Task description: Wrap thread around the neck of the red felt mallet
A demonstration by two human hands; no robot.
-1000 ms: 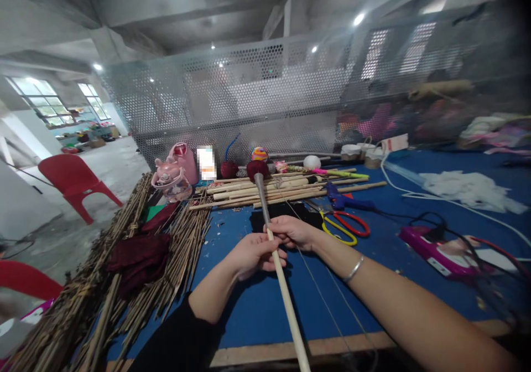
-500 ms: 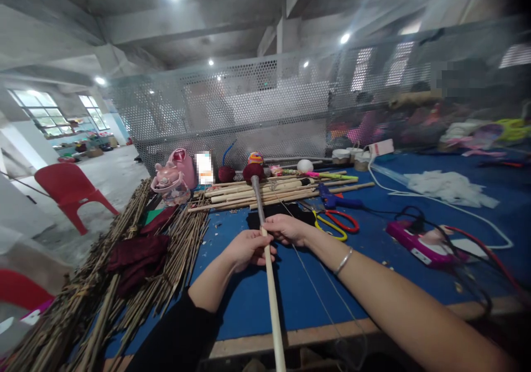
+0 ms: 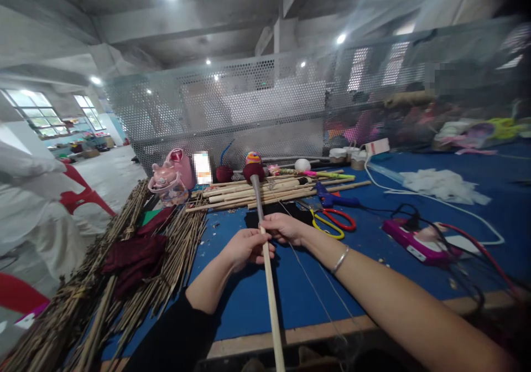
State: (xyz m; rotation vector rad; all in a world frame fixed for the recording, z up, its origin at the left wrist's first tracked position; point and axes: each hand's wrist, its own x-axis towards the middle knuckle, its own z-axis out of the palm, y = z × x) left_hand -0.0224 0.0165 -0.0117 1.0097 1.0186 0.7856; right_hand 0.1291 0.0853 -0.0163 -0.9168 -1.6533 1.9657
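A long pale wooden stick (image 3: 271, 294) points away from me, its upper part covered in a grey wrap (image 3: 256, 197). A dark red ball-shaped head (image 3: 253, 171) tops its far end. My left hand (image 3: 249, 248) is closed around the stick just below the grey part, fingers curled beneath. Close beside it, my right hand (image 3: 282, 228) pinches the lower end of the grey wrap between thumb and fingers. Thin thread (image 3: 307, 275) runs past my right hand down to the table's front edge. Beyond the hands lies a black cloth (image 3: 253, 218).
Scissors (image 3: 327, 225), a blue glue gun (image 3: 332, 197) and wooden sticks (image 3: 232, 195) lie beyond my hands. Bundled twigs (image 3: 166, 272) with maroon cloth (image 3: 135, 258) fill the left. A purple power strip (image 3: 415, 242) with cables sits right. A perforated metal screen (image 3: 232, 101) borders the back.
Both hands keep their places on the stick, with hardly any shift. The view has moved slightly. At far left, something pale and cloth-like now covers part of the red chair.
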